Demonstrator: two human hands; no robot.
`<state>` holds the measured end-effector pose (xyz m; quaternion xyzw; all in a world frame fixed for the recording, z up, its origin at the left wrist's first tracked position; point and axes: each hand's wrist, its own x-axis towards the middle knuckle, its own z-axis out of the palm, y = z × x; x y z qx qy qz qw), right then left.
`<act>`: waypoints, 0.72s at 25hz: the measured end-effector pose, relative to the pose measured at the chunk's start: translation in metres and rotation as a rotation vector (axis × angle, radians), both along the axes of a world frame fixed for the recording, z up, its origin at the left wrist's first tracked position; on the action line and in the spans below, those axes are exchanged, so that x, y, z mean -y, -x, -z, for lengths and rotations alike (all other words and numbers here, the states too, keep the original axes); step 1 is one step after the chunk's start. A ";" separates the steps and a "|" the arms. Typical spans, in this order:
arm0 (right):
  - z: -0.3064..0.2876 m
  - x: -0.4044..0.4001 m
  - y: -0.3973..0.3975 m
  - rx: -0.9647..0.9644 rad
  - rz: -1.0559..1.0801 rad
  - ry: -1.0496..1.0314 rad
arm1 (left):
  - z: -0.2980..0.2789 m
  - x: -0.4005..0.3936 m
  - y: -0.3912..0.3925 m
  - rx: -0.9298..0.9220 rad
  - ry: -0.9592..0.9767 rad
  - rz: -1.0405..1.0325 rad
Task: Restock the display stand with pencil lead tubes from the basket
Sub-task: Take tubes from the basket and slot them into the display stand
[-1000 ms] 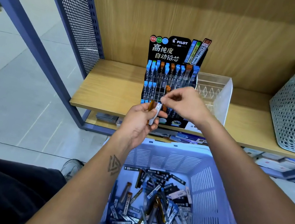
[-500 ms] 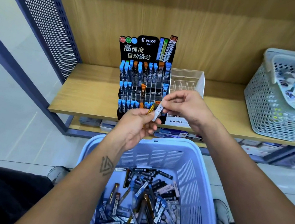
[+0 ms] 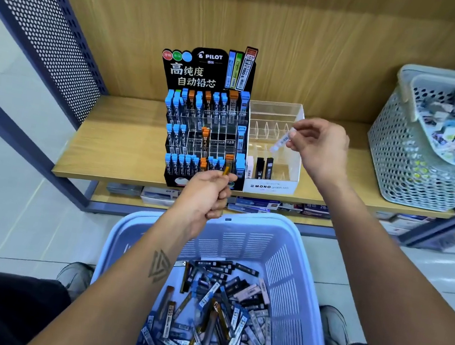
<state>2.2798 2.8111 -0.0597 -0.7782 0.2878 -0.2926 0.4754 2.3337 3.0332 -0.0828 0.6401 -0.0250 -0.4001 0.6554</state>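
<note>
Right hand (image 3: 319,148) pinches white tube (image 3: 282,141) over clear stand (image 3: 272,146); left hand (image 3: 207,193) grips amber tube (image 3: 226,170); grey basket (image 3: 397,158) aside.

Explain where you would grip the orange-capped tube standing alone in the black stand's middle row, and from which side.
Pinch the orange cap of the tube from above: it stands upright in the Pilot display stand, its body sunk between dividers.

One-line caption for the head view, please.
Right hand holds a white lead tube over the clear acrylic stand; left hand pinches an amber tube.
</note>
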 end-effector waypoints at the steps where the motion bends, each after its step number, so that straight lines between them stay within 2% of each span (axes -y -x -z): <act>1: 0.000 -0.001 -0.006 0.014 -0.011 0.036 | 0.000 0.003 0.000 0.015 0.009 0.011; 3: -0.002 -0.002 -0.017 0.014 -0.017 0.113 | -0.001 0.007 0.001 0.065 0.000 0.038; 7: -0.002 0.011 -0.011 -0.176 -0.040 0.274 | -0.002 0.016 0.002 0.139 -0.034 0.075; 12: 0.026 0.020 0.007 -0.357 -0.070 0.356 | 0.002 0.025 0.005 0.116 -0.041 0.068; 18: 0.045 0.012 0.005 -0.407 -0.112 0.363 | 0.009 0.027 0.006 0.115 -0.062 0.073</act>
